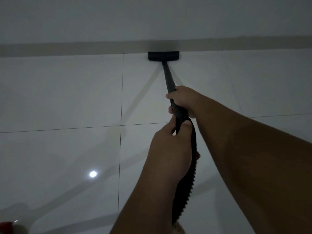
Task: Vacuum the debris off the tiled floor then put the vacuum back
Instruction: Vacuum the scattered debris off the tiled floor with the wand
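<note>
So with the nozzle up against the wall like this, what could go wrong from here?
Three risks, as I judge them. The nozzle sits at the skirting, so a further push could knock it. The hose hangs slack between the arms and could snag or tug the left hand. The room is dim, and no debris shows on the tiles, so bits may get missed.

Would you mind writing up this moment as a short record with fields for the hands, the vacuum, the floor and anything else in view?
right hand: right hand gripped around the black wand, farther up
left hand: left hand gripped where the wand meets the ribbed hose
vacuum head: floor head flat on the floor, up against the skirting
floor: glossy pale tiles, dark grout lines, a lamp reflection
debris: none discernible in this dim light
other: red object at the bottom left corner, blurred
</note>
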